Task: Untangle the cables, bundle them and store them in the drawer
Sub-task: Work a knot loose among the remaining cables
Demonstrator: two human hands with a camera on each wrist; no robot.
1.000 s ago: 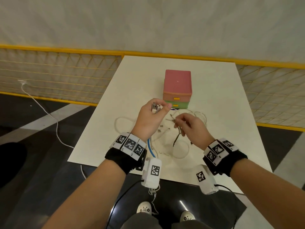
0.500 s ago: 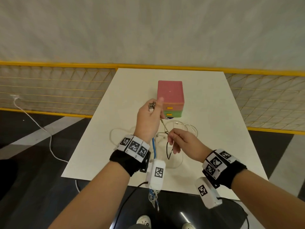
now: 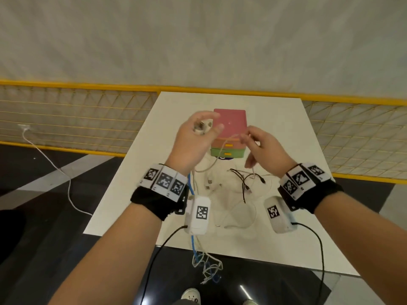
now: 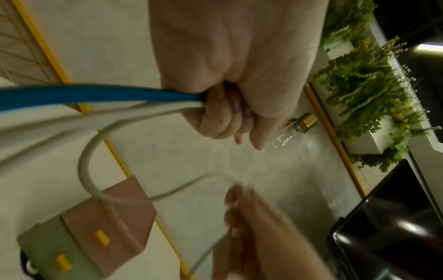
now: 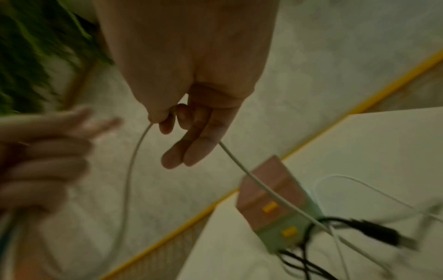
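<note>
My left hand (image 3: 199, 134) is raised in front of the drawer box (image 3: 230, 133), a small pink-and-green unit with yellow handles. It grips several cable ends: a blue cable (image 4: 95, 94) and white cables (image 4: 86, 166) run out of the fist (image 4: 230, 117). My right hand (image 3: 262, 148) pinches one white cable (image 5: 134, 170) between thumb and forefinger, to the right of the left hand. That cable loops between the two hands. A black cable (image 3: 244, 183) and more white cables (image 3: 233, 214) lie tangled on the white table (image 3: 286, 245) below the hands.
The blue and white cable bundle (image 3: 207, 267) hangs over the table's near edge. A yellow-railed mesh fence (image 3: 72, 119) runs behind the table. Another white cord (image 3: 55, 168) trails over the dark floor at left. Both drawers look closed.
Both hands have risen from just above the table to in front of the drawer box, lifting the white cable between them. The black cable the right hand held now lies on the table.
</note>
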